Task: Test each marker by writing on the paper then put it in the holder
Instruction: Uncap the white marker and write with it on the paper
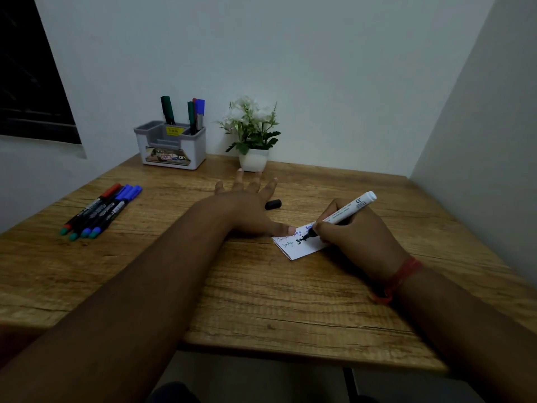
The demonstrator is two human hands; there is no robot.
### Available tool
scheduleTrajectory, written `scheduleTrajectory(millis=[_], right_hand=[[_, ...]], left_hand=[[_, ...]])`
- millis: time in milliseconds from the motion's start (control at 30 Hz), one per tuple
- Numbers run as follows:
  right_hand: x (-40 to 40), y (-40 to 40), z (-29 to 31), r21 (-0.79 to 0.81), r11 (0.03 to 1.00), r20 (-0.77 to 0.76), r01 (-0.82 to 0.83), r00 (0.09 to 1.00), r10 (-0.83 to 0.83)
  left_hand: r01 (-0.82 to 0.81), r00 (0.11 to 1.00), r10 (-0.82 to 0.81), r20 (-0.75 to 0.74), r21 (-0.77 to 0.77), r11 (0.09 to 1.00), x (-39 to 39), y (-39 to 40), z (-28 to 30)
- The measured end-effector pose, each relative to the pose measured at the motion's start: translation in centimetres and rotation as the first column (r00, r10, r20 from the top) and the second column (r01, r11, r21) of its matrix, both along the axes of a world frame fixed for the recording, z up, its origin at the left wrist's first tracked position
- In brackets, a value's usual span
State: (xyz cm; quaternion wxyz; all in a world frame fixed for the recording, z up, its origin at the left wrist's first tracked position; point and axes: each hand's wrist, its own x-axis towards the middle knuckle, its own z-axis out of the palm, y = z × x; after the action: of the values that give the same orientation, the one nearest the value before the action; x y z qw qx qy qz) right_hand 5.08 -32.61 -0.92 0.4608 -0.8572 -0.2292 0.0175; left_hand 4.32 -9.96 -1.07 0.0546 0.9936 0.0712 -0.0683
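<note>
Marker [344, 214] with a white barrel, gripped in the right hand [359, 237], tip down on the paper [299, 242]

Fingers of that hand curl round the barrel, its black tip touching bold black writing on the small white slip near the middle of the wooden table [261, 301]. Left hand [250, 205] lies flat with fingers spread, its thumb pressing the slip's left edge. Black cap [273, 204] lies just beyond that hand. Four capped markers [101, 210] lie side by side at the table's left. Grey holder [171, 146] at the back edge has three markers upright in it, with a potted plant [252, 132] to its right
</note>
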Motion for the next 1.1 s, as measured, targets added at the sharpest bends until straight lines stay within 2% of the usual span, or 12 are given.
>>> scheduleTrajectory(millis=[333,567,967,1100], right_hand=[[-0.1,-0.2,0.26,0.005,1.0,-0.022,0.028,0.999,-0.028],[0.16,-0.1,0.06,0.065,0.996,-0.014,0.058,0.998,-0.058],[0.47,-0.09,-0.08,0.047,0.996,-0.015,0.076,0.997,-0.076],[0.75,-0.32,-0.01,0.24,0.963,-0.071,0.126,0.991,-0.113]], left_hand=[[0.001,1.0,-0.001,-0.002,-0.01,1.0,0.03,0.0,0.03],[0.005,1.0,-0.005,-0.003,-0.005,1.0,0.1,0.03,-0.02],[0.006,1.0,-0.006,-0.011,-0.006,1.0,-0.06,-0.05,0.06],[0.013,1.0,-0.013,-0.004,-0.011,1.0,-0.26,-0.14,0.16]])
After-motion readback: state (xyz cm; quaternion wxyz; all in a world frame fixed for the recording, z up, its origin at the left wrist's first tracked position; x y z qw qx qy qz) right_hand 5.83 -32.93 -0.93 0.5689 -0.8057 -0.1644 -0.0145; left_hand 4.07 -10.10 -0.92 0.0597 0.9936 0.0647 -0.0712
